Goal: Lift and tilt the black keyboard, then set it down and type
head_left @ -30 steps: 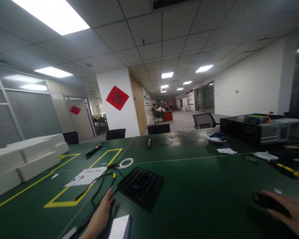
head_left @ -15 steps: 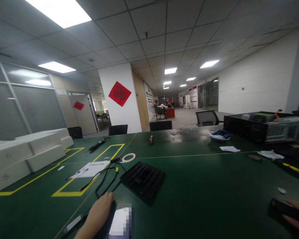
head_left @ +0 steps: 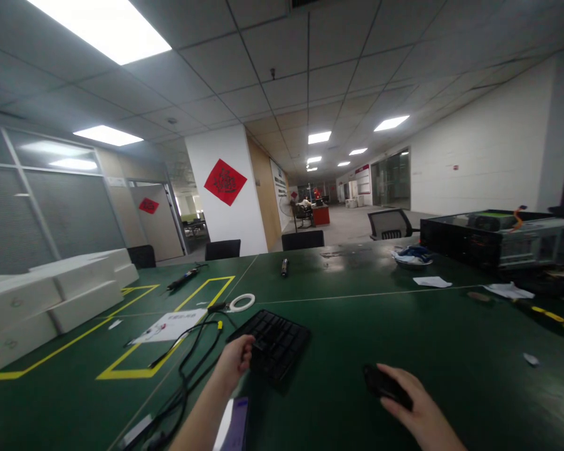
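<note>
Right grip [head_left: 416,404]: holding a dark oblong item [head_left: 386,385], thumb on the near side, fingers on the far side. Side hold suits the long, rounded body; its left end sticks out free. Item is right of the black tray [head_left: 282,344], well apart from it.

Left grip [head_left: 235,362]: at the tray's near-left edge, fingers curled in. Blur and dark-on-dark there, so can't tell whether it's fully closed or pinching something. Forearm crosses above the purple-and-white item [head_left: 239,416] at the near edge.

Tray lies flat, squarish, ribbed into a grid, looks like matte molded plastic. Flat base should make it steady on the green surface [head_left: 343,351], which is smooth with a dull sheen.

Black cable [head_left: 184,382] sits left of the tray in loose bends, probably too springy to lie straight. Yellow tag [head_left: 220,326] on it. White ring [head_left: 242,303] lies flat beyond, near a printed sheet [head_left: 176,324]. Far left: blocky white pieces [head_left: 89,282], foam-like, stacked on broad faces. Far right: open metal case [head_left: 460,244].
</note>
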A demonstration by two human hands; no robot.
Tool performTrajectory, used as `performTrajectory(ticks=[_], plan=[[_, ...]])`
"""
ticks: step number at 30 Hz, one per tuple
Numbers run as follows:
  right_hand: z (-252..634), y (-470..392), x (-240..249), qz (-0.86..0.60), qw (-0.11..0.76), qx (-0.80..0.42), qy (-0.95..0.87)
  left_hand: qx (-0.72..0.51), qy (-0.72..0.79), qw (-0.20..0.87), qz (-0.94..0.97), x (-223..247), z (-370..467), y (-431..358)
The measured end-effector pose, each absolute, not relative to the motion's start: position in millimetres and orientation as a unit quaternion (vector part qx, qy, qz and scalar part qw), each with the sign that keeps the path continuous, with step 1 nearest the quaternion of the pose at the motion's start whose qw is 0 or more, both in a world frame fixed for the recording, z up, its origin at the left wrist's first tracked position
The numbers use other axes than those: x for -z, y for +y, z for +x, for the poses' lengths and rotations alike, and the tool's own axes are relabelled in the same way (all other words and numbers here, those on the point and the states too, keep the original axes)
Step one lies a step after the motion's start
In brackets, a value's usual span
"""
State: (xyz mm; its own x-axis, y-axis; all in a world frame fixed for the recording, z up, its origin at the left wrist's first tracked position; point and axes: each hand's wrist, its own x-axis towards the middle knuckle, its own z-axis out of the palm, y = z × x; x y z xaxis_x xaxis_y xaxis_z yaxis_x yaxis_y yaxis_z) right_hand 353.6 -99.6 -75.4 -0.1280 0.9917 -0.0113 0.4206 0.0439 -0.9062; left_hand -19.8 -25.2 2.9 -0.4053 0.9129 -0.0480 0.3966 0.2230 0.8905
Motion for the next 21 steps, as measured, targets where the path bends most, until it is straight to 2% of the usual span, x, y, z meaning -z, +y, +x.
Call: performTrajectory(ticks=[5, 10, 17, 21], plan=[[353, -99, 91, -0.537, 0.346, -0.419, -0.645, -0.256, 0.769, 0.182, 0.557, -3, -10, -5], [349, -98, 82, -0.545, 0.339, -0.402, -0.653, -0.148, 0.772, 0.126, 0.605, -12, -6, 3], [346, -100, 73, -0.552, 0.336, -0.4, -0.65, -0.165, 0.755, 0.1, 0.627, -12, 36, -18], [346, -101, 76, -0.514, 0.393, -0.385, -0.658, -0.227, 0.665, 0.152, 0.695, 1, 89, -44]])
